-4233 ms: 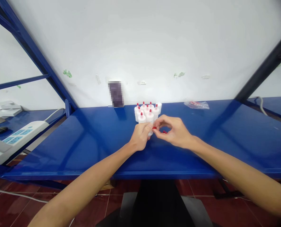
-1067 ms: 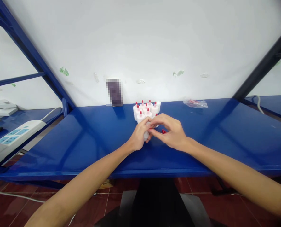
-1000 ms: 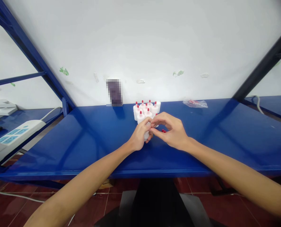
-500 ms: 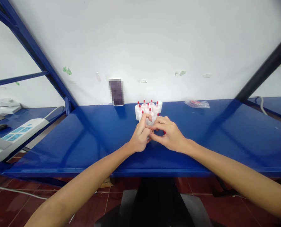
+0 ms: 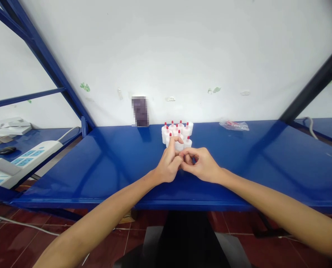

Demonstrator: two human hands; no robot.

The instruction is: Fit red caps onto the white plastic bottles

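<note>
A tight cluster of small white bottles with red caps (image 5: 177, 133) stands at the back of the blue table (image 5: 112, 167); one bottle (image 5: 187, 142) sits at its front right. My left hand (image 5: 168, 163) rests just before the cluster, its index finger stretched up against the front bottles and its other fingers loosely curled with nothing seen in them. My right hand (image 5: 202, 165) lies beside it, fingers curled into a pinch that meets the left fingertips. What the pinch holds is hidden.
A clear plastic bag with red pieces (image 5: 234, 125) lies at the back right. A dark card (image 5: 140, 111) leans on the white wall. On the left shelf sit a white power strip (image 5: 23, 158) and a black mouse (image 5: 6, 150). Blue frame struts rise on both sides.
The bottle that both hands held together now stands at the front right of the cluster. My left hand has let go of it, and my right hand has sunk to the table, covering the loose red caps.
</note>
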